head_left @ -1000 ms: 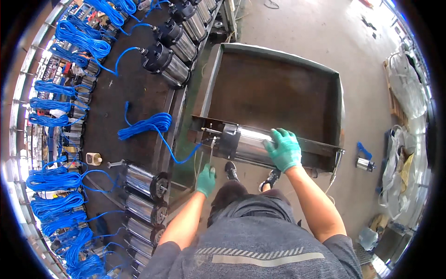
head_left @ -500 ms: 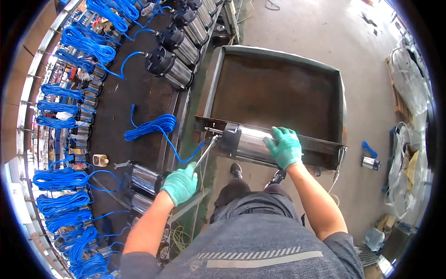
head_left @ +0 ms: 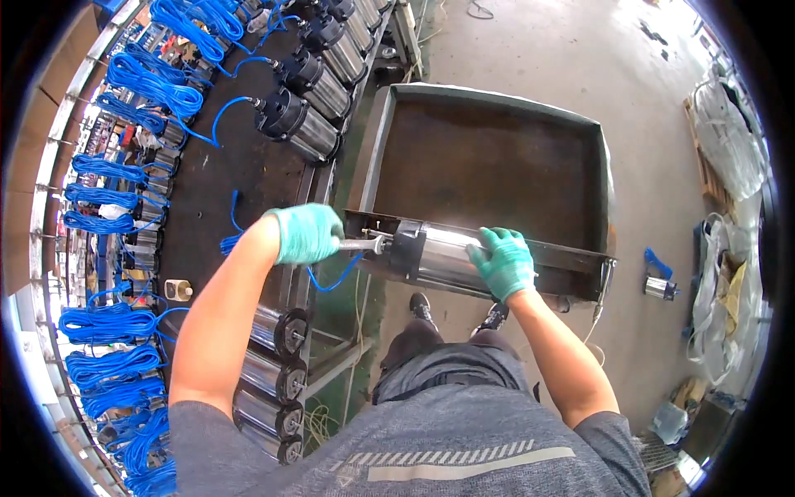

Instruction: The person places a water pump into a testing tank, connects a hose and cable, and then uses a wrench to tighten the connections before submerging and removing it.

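Observation:
A steel pump motor [head_left: 447,251] with a black end cap lies on its side in a dark metal channel [head_left: 571,258] along the tray's near edge. My left hand [head_left: 308,234], in a green glove, is closed round a wrench [head_left: 361,245]. The wrench's head meets the small fittings at the capped end; its exact seat is too small to tell. My right hand [head_left: 505,263], also gloved in green, grips the motor's bare steel end from above. A blue cable [head_left: 335,280] runs from the capped end toward a coil partly hidden behind my left arm.
A deep rusty metal tray [head_left: 489,157] lies beyond the channel. On the dark bench [head_left: 224,178] at left stand capped steel motors [head_left: 296,124] and several blue cable coils [head_left: 108,320]. More steel cylinders [head_left: 277,369] lie by my left elbow. Clear plastic bags [head_left: 729,124] line the right side.
My left hand has swung up and away from me, turning the wrench from a slant to nearly level at the motor's capped end. My right hand stays on the motor.

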Tool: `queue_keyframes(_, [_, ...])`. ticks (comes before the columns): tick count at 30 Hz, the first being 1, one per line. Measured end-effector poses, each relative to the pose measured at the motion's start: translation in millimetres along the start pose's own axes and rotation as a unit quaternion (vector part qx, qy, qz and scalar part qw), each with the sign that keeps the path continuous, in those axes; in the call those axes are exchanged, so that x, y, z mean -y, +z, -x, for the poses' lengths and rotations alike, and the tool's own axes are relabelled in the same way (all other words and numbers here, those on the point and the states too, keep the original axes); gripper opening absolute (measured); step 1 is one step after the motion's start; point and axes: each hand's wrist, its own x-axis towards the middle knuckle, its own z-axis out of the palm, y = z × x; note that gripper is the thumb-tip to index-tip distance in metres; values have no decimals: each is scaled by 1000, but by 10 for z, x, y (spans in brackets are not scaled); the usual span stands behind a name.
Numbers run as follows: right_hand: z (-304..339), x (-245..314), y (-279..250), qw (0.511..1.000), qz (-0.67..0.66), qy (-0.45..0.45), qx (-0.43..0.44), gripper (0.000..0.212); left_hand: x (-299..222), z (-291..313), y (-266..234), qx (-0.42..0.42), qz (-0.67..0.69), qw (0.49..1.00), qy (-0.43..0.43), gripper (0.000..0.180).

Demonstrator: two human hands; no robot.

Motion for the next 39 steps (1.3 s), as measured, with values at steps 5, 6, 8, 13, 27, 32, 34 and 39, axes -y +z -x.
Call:
queue_keyframes(5, [-12,5,7,1000,-6,7,8,47,-12,-238,-105,18,-98,995,32,25])
queue_keyframes(6, [-13,5,10,1000,-8,9,5,47,20,-226,-36,19,-150,986,67,25])
queue_keyframes(8, [-23,-1,13,1000,-7,11,8,46,67,-108,253,-52,-109,990,72,24])
queue_keyframes(13, [-47,-1,14,1000,0,19,25,43,-61,176,1649,-241,0,967,-86,26])
queue_keyframes(27, [-92,37,21,998,-20,48,40,47,269,-919,3728,-318,294,881,-192,39])
queue_keyframes(32, [-139,-1,50,997,-39,61,38,44,261,-26,3202,-281,155,938,-129,30])
queue_keyframes(34, [-136,-22,49,996,-31,53,57,43,212,146,2853,-314,131,933,-116,27])
queue_keyframes(39, [-111,-36,56,998,-22,36,40,39,157,395,2074,-329,76,930,-144,23])
